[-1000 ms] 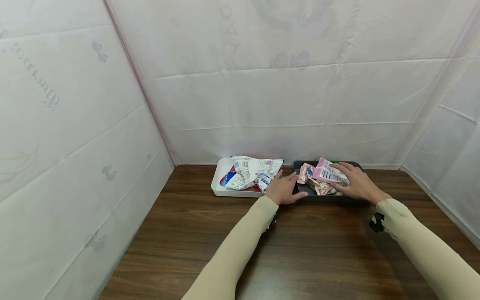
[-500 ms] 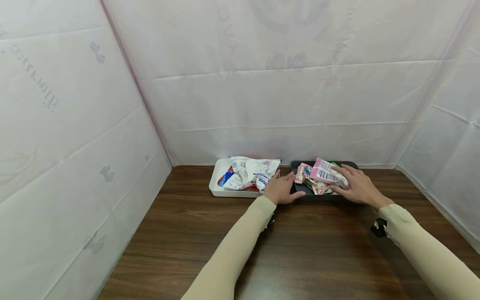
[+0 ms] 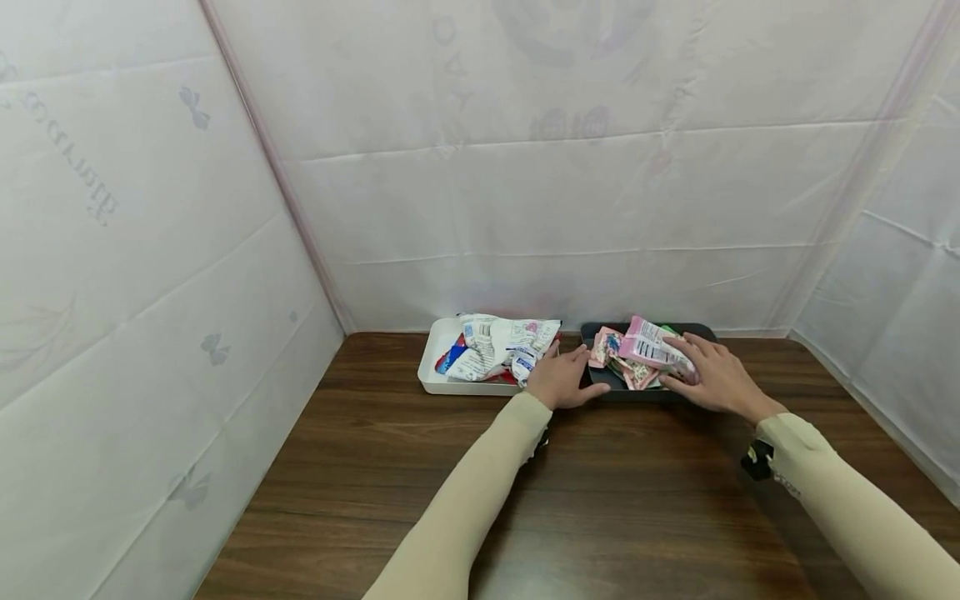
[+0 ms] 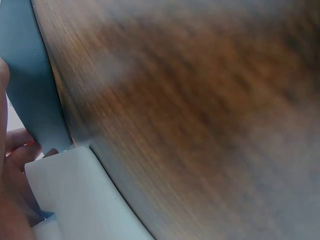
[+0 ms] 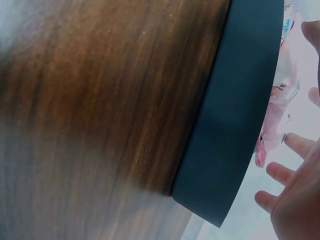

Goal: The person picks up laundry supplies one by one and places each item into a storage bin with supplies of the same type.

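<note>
A black tray (image 3: 630, 395) at the back of the table holds small pink packets (image 3: 609, 343), with a larger pink-and-white packet (image 3: 656, 346) across them. My right hand (image 3: 712, 371) is over that packet's right end. In the right wrist view, the spread fingers of the right hand (image 5: 295, 192) reach toward the pink packaging (image 5: 274, 120). My left hand (image 3: 558, 379) lies between the two trays, thumb pointing at the black one and fingers beside the white tray (image 3: 457, 387). A crumpled white bag (image 3: 498, 346) fills most of the white tray.
Under the white bag, a red-and-blue wrapper (image 3: 452, 354) shows. Something green (image 3: 670, 330) peeks out behind the pink packet. Both trays stand on a dark wooden table (image 3: 600, 492), close to the white sheet wall (image 3: 487, 200) at the back.
The right hand has shifted slightly right and toward the body, uncovering more of the large pink packet's right end. My left hand keeps its place by the trays. The head view has shifted slightly.
</note>
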Action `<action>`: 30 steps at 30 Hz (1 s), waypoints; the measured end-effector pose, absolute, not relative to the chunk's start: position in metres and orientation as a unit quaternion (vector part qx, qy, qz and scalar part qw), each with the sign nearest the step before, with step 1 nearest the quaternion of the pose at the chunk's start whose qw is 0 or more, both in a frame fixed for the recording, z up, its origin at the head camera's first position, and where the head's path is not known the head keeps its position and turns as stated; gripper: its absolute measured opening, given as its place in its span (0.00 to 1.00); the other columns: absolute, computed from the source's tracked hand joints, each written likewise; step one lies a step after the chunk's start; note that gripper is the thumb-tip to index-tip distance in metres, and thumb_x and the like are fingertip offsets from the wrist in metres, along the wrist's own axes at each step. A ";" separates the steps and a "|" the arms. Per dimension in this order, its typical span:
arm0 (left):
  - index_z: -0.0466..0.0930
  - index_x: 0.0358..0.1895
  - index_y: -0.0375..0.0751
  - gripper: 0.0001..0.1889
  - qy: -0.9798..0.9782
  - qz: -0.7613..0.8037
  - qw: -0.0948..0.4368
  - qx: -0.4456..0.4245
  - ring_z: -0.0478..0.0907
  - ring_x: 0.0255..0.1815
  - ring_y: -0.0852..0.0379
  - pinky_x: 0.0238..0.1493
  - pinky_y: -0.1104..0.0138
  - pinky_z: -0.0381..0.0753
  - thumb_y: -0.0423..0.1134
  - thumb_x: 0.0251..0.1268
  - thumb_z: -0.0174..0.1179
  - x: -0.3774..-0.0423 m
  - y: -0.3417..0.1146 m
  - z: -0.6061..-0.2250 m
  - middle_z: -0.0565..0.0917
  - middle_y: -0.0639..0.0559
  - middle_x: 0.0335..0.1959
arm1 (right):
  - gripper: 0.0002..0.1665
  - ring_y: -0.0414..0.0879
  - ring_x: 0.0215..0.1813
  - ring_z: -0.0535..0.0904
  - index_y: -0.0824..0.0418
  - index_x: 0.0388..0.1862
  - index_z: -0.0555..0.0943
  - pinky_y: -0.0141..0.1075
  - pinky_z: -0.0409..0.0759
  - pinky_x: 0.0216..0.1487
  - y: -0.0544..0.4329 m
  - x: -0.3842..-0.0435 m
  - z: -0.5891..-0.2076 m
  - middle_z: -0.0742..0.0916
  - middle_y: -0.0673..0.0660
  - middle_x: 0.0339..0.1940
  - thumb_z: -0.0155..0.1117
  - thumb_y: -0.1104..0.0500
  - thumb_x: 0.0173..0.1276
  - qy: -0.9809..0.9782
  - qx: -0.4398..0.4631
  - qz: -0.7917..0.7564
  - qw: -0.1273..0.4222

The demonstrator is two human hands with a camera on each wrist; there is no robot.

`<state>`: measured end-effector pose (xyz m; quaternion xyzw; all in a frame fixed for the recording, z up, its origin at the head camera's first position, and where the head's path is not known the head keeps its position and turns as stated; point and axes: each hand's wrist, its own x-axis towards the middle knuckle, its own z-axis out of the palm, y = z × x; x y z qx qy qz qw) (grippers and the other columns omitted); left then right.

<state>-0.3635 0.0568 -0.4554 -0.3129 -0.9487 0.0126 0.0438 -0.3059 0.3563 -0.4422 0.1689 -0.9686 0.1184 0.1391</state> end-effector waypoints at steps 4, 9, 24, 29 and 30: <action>0.62 0.81 0.51 0.45 -0.948 0.010 0.044 -0.315 0.64 0.77 0.61 0.83 0.57 0.45 0.77 0.72 0.38 -0.363 0.056 -0.456 0.62 0.57 0.80 | 0.46 0.80 0.70 0.62 0.58 0.78 0.65 0.77 0.58 0.66 0.356 -0.304 -0.444 0.66 0.76 0.75 0.67 0.38 0.69 -0.969 0.165 0.120 0.138; 0.61 0.81 0.51 0.45 -0.948 0.007 0.040 -0.315 0.63 0.78 0.61 0.83 0.57 0.44 0.77 0.72 0.38 -0.363 0.055 -0.457 0.62 0.57 0.81 | 0.47 0.78 0.71 0.61 0.57 0.78 0.65 0.75 0.55 0.69 0.358 -0.300 -0.446 0.65 0.75 0.76 0.67 0.37 0.69 -0.971 0.156 0.116 0.139; 0.62 0.81 0.50 0.44 -0.944 0.011 0.046 -0.326 0.61 0.79 0.60 0.83 0.57 0.46 0.76 0.72 0.39 -0.363 0.057 -0.455 0.63 0.55 0.80 | 0.51 0.78 0.69 0.62 0.53 0.80 0.64 0.75 0.57 0.63 0.364 -0.286 -0.449 0.65 0.73 0.76 0.69 0.34 0.65 -0.969 0.151 0.104 0.164; 0.65 0.79 0.48 0.43 -0.937 0.024 0.080 -0.340 0.61 0.80 0.58 0.82 0.59 0.50 0.74 0.74 0.42 -0.359 0.057 -0.453 0.65 0.52 0.80 | 0.52 0.77 0.69 0.61 0.52 0.81 0.62 0.75 0.57 0.64 0.365 -0.284 -0.453 0.65 0.74 0.76 0.69 0.33 0.65 -0.969 0.150 0.102 0.166; 0.65 0.79 0.47 0.43 -0.935 0.028 0.089 -0.342 0.61 0.80 0.58 0.82 0.59 0.51 0.74 0.74 0.42 -0.358 0.057 -0.453 0.65 0.52 0.80 | 0.53 0.77 0.69 0.61 0.52 0.82 0.61 0.75 0.56 0.64 0.365 -0.284 -0.454 0.65 0.74 0.76 0.69 0.33 0.65 -0.969 0.150 0.102 0.165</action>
